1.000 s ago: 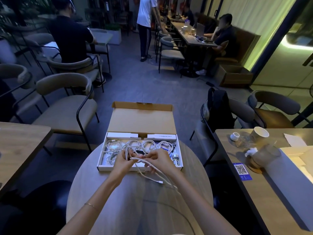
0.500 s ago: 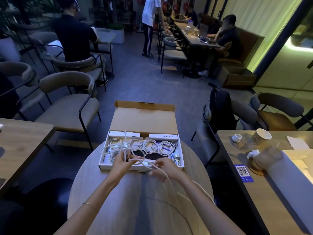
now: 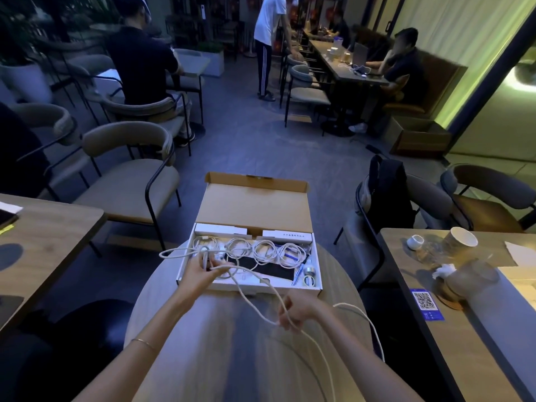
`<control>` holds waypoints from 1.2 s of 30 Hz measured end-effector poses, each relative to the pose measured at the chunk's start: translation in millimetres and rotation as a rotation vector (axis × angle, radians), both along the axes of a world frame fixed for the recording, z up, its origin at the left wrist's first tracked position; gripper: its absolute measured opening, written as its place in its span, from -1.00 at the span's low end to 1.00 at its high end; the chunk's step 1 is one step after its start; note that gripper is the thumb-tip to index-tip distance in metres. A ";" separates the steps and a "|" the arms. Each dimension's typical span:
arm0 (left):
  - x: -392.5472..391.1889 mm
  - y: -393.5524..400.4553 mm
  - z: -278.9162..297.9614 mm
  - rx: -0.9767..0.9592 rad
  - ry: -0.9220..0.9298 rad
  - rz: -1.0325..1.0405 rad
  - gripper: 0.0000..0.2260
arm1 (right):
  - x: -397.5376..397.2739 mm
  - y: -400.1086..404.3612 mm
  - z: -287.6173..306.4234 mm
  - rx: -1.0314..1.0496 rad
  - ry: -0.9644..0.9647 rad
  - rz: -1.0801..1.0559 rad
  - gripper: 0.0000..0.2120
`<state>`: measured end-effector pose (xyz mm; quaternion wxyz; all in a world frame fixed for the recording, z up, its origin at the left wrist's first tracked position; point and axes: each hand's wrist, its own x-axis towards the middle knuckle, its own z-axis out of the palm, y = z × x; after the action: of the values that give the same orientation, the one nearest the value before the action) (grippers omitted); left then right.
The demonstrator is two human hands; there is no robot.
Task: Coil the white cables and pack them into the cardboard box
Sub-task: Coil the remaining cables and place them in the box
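Note:
An open cardboard box point(image 3: 316, 281) lies at the far side of a round table point(image 3: 220, 329), its lid point(image 3: 252, 204) folded back. Several coiled white cables point(image 3: 264, 248) lie in a row inside it. My left hand point(image 3: 200, 272) hovers over the box's near left corner and pinches loops of a loose white cable point(image 3: 249, 297). That cable runs back across the table to my right hand point(image 3: 294, 310), which grips it nearer to me. From there it trails off to the right and down past the table edge.
Two flat white boxes point(image 3: 287, 235) sit along the back of the cardboard box, and a pen and a tape roll point(image 3: 309, 271) in its right end. Tables stand to the left point(image 3: 43, 227) and right point(image 3: 452, 314), the right one holding cups. Chairs and several people fill the room beyond.
My right hand has pulled back from the box towards me and to the right, drawing the cable out longer. My left hand stays at the box with the loops.

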<state>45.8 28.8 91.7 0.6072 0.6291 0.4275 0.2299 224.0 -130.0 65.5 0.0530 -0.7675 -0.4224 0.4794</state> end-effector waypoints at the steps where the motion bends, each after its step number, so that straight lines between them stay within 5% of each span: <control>1: 0.2 -0.8 -1.1 0.009 0.009 -0.012 -0.84 | 1.4 -0.5 -3.5 -0.044 -0.102 0.066 -0.91; 4: -1.6 3.0 -3.6 0.032 0.043 -0.012 -0.76 | 4.4 -2.6 -12.2 -0.165 -0.283 0.175 -0.84; 7: -6.2 10.6 -7.4 0.064 0.141 -0.119 -0.61 | 4.7 3.4 -4.5 -0.033 -0.304 0.076 -0.85; 11: -5.7 9.4 -13.4 0.039 0.200 -0.206 -0.65 | -10.1 25.5 27.0 0.362 0.236 -0.340 -0.56; 14: -2.3 2.8 -7.6 -0.001 0.190 -0.310 -0.71 | -18.6 41.4 47.3 0.487 0.462 -0.337 -0.67; 16: -4.2 3.8 -0.3 -0.052 0.189 -0.374 -0.77 | -12.5 46.4 46.3 0.543 0.383 -0.252 -0.86; 19: -13.3 10.9 13.5 -0.056 0.213 -0.426 -0.74 | 7.9 40.9 32.7 0.477 0.163 -0.205 -0.84; 24: -23.0 27.9 36.2 -0.124 0.286 -0.568 -0.43 | 31.6 20.3 1.8 0.064 -0.271 0.042 -0.85; 28: -23.7 42.0 40.4 -0.368 0.184 -0.695 -0.63 | 22.1 14.0 -0.1 -0.128 -0.420 0.156 -0.89; 31: -20.1 43.7 46.3 -0.512 0.192 -0.826 -0.74 | 14.3 27.2 25.8 0.266 -0.229 -0.096 -0.84; 33: -15.7 39.7 49.0 -0.558 0.188 -0.909 -0.67 | 3.5 38.9 52.8 0.524 0.085 -0.245 -0.79; 36: -4.8 31.3 55.4 -0.556 0.137 -0.890 -0.59 | -15.8 53.0 77.9 0.629 0.548 -0.142 -0.58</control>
<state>41.0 60.1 147.1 0.7605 0.5787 0.2028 -0.2137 208.2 -77.0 143.4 0.4281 -0.5852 -0.4643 0.5086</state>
